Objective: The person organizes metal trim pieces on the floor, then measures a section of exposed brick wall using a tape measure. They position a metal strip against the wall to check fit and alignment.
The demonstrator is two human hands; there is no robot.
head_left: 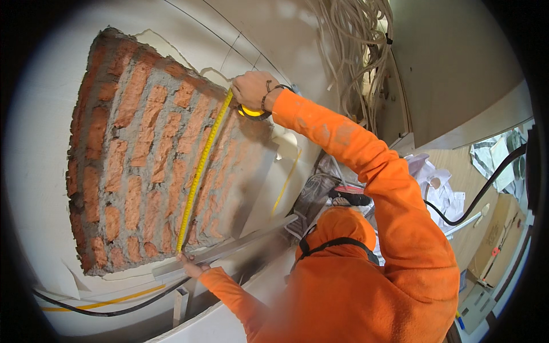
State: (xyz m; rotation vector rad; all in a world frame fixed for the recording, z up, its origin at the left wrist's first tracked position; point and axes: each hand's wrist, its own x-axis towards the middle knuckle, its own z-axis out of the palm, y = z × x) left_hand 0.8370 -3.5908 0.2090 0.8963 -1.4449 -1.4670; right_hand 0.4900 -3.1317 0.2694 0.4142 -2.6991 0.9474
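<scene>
My right hand (pixel 252 90), a dark bracelet at its wrist, is closed at the upper edge of an exposed brick patch (pixel 137 150). Its palm side holds a yellow and black tape measure (pixel 251 112), partly covered by the hand. From there the yellow blade (pixel 198 171) runs slanting down across the bricks, pulled out straight. At the patch's lower edge my left hand (pixel 193 267) pinches the blade's end between its fingers. Both arms wear orange sleeves. Rough grey mortar lies between the bricks, and broken plaster borders them.
A metal profile (pixel 229 247) lies along the patch's lower side. Bundled pale cables (pixel 360 51) hang at the top, beside a large beige panel (pixel 463 63). White crumpled bags (pixel 443 191) and a cardboard box (pixel 495 234) are at right. Black cable (pixel 114 313) crosses the lower left.
</scene>
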